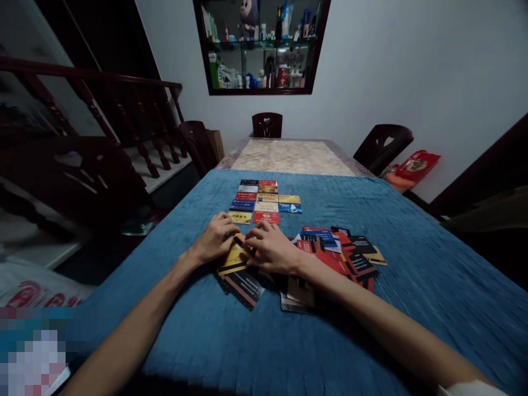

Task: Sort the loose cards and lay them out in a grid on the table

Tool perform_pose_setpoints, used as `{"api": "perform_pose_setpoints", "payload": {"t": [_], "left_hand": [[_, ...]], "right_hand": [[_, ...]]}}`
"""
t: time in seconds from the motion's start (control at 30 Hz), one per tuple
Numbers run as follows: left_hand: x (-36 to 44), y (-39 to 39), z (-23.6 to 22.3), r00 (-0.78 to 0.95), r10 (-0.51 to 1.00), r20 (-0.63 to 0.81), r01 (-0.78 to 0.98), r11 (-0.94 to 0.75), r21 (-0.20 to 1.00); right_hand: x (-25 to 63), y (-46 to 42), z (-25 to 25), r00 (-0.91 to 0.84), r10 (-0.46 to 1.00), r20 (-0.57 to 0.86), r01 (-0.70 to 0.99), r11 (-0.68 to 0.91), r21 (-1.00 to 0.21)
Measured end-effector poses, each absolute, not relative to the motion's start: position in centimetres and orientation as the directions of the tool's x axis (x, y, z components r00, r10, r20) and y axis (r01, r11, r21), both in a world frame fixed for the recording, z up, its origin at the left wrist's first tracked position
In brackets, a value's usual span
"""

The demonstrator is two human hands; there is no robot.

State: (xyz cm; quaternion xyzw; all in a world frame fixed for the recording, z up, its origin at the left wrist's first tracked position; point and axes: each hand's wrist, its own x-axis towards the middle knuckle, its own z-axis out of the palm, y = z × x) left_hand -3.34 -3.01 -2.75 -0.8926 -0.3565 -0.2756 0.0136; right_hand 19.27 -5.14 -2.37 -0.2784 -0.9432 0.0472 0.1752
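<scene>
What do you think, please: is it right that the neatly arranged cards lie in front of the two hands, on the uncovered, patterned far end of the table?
Not quite: the neatly arranged cards lie on the blue cloth, not on the patterned far end of the table, as the head view shows.
</scene>
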Motion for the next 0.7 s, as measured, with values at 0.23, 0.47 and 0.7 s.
{"api": "perform_pose_setpoints", "payload": {"t": [0.23,0.47,0.7], "left_hand": [[-3.2,-4.1,-1.9,0.690,0.620,0.374,0.598,-0.779,0.189],[-3.1,-4.5,-1.6,0.700,0.638,0.320,0.587,-0.770,0.249],[-3.4,-4.7,-1.0,0.692,0.666,0.277,0.573,-0.741,0.351]], "right_hand": [[19.1,-5.5,-2.7,-0.807,0.551,0.212,0.525,0.834,-0.169],[18.9,-5.7,-2.6,-0.831,0.522,0.193,0.501,0.853,-0.149],[19.4,-5.4,-2.6,-0.846,0.459,0.273,0.426,0.888,-0.173]]}}
